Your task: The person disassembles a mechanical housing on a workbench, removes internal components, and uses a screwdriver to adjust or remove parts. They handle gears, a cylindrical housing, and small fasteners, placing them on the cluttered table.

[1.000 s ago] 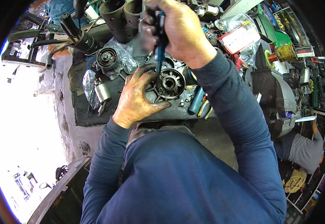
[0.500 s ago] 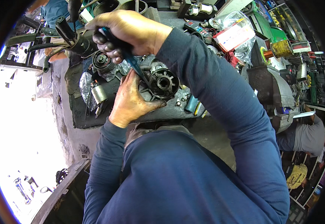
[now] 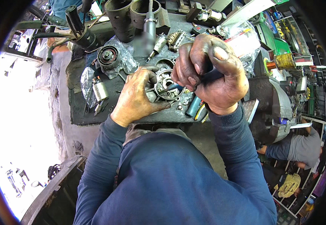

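My left hand point(image 3: 136, 98) is closed around the left side of a round metal housing point(image 3: 159, 93), thumb along its near edge and fingers at its far side. The housing lies on the bench with its open, ribbed face up. In my right hand point(image 3: 217, 73), raised to the right of it, is a screwdriver point(image 3: 175, 86) with a dark blue handle, mostly hidden by the curled fingers. Its shaft slants down leftward into the housing's face; whether the tip touches is hard to tell. A teal cylinder point(image 3: 193, 106) lies just right of the housing.
A silver cylindrical part point(image 3: 100, 90) and a round wound part point(image 3: 109, 56) on plastic lie to the left. Two dark metal cylinders point(image 3: 119, 20) stand behind. A vise-like block point(image 3: 271, 97) is at right. Another person point(image 3: 301, 148) is at far right.
My right hand has swung from the far left of the housing over to its right, carrying the screwdriver. My left hand stays on the housing.
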Action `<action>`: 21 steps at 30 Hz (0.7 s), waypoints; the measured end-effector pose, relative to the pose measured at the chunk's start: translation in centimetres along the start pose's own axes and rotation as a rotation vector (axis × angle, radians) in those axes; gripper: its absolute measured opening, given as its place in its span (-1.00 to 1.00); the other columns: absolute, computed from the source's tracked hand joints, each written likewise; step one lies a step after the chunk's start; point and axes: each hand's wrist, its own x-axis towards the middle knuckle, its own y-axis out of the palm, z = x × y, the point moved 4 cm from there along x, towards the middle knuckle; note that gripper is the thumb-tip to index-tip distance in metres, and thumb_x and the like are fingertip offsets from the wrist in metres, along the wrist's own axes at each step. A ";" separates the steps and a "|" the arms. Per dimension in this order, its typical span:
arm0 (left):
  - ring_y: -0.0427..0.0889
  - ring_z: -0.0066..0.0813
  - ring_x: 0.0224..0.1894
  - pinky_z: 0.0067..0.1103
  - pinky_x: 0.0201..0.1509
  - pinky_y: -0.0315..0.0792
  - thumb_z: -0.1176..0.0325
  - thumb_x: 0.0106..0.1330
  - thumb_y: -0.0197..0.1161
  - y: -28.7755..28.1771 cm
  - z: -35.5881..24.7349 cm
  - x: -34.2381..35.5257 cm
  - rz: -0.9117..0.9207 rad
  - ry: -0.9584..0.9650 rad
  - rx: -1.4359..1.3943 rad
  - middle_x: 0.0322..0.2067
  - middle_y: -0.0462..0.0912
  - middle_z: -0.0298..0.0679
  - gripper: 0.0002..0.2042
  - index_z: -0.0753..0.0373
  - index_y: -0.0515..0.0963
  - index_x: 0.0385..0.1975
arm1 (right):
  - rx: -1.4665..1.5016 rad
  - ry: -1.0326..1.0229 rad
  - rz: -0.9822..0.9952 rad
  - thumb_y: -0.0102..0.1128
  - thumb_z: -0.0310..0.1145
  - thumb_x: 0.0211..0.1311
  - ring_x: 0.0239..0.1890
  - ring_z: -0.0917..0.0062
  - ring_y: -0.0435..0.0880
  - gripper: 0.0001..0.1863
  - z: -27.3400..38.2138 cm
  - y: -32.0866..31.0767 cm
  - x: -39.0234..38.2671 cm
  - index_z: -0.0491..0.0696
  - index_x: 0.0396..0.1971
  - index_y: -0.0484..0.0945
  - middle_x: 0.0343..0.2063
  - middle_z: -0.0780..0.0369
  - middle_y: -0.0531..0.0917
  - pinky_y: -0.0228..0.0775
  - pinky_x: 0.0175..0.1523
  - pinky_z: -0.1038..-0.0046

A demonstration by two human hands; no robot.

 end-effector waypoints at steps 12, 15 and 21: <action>0.48 -0.01 0.33 -0.21 0.41 0.34 0.19 -0.18 0.75 0.2 0.4 -0.2 0.069 -0.011 0.038 0.30 0.53 -0.16 -0.44 0.12 0.63 -0.15 | -0.106 -0.046 0.069 0.13 0.05 0.45 -0.62 0.55 0.38 -0.53 0.4 0.7 -1.6 -0.05 -0.49 0.41 -0.63 0.24 0.45 0.32 -0.35 0.34; 0.48 -0.02 0.34 -0.20 0.42 0.33 0.15 -0.16 0.74 0.0 0.3 -0.3 0.063 -0.015 0.051 0.30 0.53 -0.17 -0.46 0.11 0.64 -0.15 | -0.180 -0.043 0.034 0.17 0.07 0.43 -0.64 0.54 0.38 -0.49 0.5 1.2 -2.8 -0.05 -0.54 0.40 -0.65 0.25 0.43 0.28 -0.38 0.35; 0.47 -0.02 0.36 -0.15 0.42 0.32 0.10 -0.11 0.73 0.2 0.4 -0.3 0.076 0.020 0.037 0.30 0.52 -0.15 -0.45 0.11 0.66 -0.09 | -0.118 -0.140 -0.014 0.17 -0.17 0.37 -0.59 0.57 0.44 -0.62 0.7 1.9 -2.6 -0.21 -0.49 0.54 -0.64 0.19 0.52 0.24 -0.47 0.46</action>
